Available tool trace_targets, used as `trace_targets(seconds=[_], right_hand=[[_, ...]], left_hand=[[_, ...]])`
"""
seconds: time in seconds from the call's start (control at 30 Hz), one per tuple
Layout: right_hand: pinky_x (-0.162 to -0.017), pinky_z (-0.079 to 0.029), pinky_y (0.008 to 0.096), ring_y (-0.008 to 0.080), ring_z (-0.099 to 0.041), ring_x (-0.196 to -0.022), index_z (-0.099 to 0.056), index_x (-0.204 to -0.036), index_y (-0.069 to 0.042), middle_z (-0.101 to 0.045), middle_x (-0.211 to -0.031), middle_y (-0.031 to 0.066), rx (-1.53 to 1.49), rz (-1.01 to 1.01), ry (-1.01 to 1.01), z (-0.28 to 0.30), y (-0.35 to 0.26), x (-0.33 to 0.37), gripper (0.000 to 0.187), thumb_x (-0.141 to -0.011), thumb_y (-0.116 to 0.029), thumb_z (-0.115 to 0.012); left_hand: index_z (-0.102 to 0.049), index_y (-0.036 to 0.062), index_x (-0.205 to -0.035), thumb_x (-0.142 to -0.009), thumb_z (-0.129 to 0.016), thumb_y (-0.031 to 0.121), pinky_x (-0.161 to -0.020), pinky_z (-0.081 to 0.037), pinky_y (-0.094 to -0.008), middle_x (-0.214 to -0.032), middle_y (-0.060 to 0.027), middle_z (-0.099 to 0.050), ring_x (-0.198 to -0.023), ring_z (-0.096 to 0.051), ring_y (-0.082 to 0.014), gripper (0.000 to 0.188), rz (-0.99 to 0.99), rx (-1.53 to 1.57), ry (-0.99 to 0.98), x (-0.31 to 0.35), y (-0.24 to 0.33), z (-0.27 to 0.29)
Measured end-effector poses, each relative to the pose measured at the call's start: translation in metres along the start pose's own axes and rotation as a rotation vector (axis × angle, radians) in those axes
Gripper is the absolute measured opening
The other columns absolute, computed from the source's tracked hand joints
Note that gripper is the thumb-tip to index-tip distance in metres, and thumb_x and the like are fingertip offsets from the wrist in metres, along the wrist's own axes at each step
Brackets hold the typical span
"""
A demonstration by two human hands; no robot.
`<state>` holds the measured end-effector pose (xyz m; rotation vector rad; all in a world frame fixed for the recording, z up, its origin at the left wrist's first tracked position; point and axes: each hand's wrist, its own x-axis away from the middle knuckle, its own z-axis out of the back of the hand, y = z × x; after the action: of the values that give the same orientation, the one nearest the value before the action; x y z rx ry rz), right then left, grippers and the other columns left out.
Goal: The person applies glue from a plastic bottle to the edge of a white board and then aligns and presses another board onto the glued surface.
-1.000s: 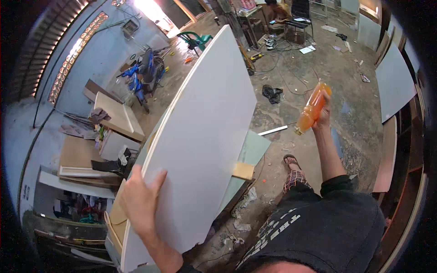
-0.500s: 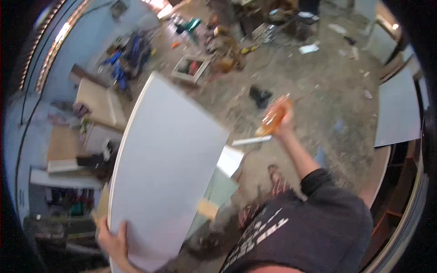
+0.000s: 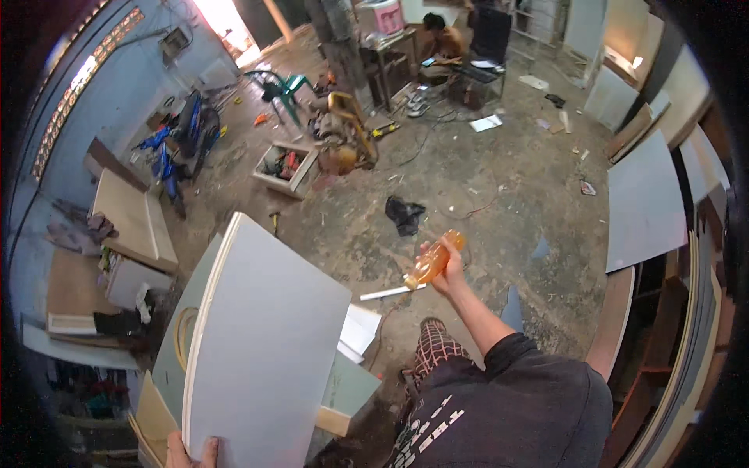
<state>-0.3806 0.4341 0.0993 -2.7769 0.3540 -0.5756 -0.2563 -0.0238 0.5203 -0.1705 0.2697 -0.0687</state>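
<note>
At the near left I see the left hand [image 3: 191,452], its grip pinching the edge of a big pale board [image 3: 265,343]. Farther, to the right, the right hand [image 3: 450,276] has its grip wrapped around a tilted bottle of orange liquid [image 3: 429,267], above the floor [image 3: 515,203]. Past it are a black plastic bag [image 3: 404,214], an open box [image 3: 284,186] and a green chair [image 3: 290,86].

White glare at the doorway [image 3: 225,28], dim fisheye rim
</note>
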Motion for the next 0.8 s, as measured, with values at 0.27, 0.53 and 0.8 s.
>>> trace_targets(seconds=[0.27,0.53,0.8], right_hand=[[-0.064,-0.057,0.0344,0.0208,-0.068,-0.075,-0.062,-0.099,-0.005,-0.067,-0.086,0.0102,0.262,-0.012,-0.044,-0.017,0.015,-0.08,0.027,-0.086,-0.026,-0.071],[-0.068,-0.055,0.0307,0.0169,-0.067,-0.074,-0.062,-0.097,-0.004,-0.067,-0.083,0.0066,0.28,-0.156,-0.067,-0.057,0.085,-0.137,0.026,-0.085,-0.025,-0.073],[-0.061,-0.054,0.0321,0.0163,-0.064,-0.065,-0.058,-0.095,-0.009,-0.061,-0.075,0.0038,0.051,-0.245,0.124,-0.051,0.136,-0.167,0.025,-0.083,-0.025,-0.073]], left_hand=[[-0.057,-0.0021,-0.11,-0.088,-0.072,0.019,-0.078,-0.049,-0.033,-0.095,-0.0129,-0.066,-0.085,-0.061,-0.0201,0.034,0.186,0.303,-0.091,-0.028,0.022,-0.03],[-0.057,-0.0015,-0.092,-0.096,-0.064,0.043,-0.063,-0.046,-0.0284,-0.073,-0.005,-0.058,-0.069,-0.054,-0.0133,0.045,0.01,-0.019,0.064,-0.021,0.033,-0.041],[-0.06,-0.0054,-0.102,-0.096,-0.062,0.047,-0.056,-0.044,-0.0254,-0.075,-0.0045,-0.061,-0.063,-0.054,-0.0107,0.053,0.072,0.057,0.146,-0.024,0.011,-0.054]])
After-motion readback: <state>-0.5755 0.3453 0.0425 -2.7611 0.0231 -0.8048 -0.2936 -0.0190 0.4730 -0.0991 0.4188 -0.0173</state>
